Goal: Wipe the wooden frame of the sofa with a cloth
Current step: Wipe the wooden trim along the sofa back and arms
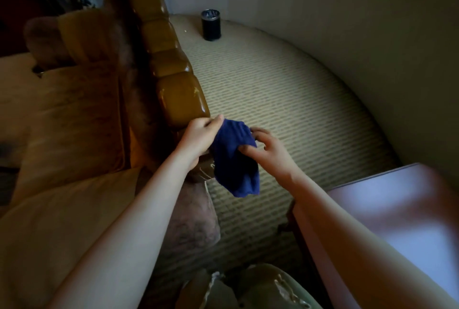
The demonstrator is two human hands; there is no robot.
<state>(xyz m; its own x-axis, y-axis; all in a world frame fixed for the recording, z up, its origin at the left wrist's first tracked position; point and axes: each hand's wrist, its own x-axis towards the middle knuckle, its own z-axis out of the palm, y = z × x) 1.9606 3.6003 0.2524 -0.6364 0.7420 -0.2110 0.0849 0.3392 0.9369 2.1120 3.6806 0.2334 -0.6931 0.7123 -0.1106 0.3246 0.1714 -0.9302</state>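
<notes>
Head view first. Where is your cloth?

— Your blue cloth [234,157] hangs at the centre of the frame, bunched between both your hands, its lower end drooping free over the patterned floor [285,100]. It sits just right of the near end of the wooden frame [181,100].

— And your hands?

— Your left hand [202,135] pinches the cloth's upper edge, thumb and fingers closed on it, right against the glossy wood. Your right hand [269,151] grasps the cloth's right side with curled fingers, thumb pressed into the fabric.

— How does the frame run?

— You see it as a row of rounded, shiny brown blocks rising from the centre toward the upper left of the frame. Left of it lie the sofa's tan cushions [74,120].

— What else is around you?

— You have a dark cylindrical container [211,25] standing on the floor at upper centre, near the pale wall [347,23]. A reddish tabletop [407,209], blurred, fills the lower right under your right forearm.
</notes>
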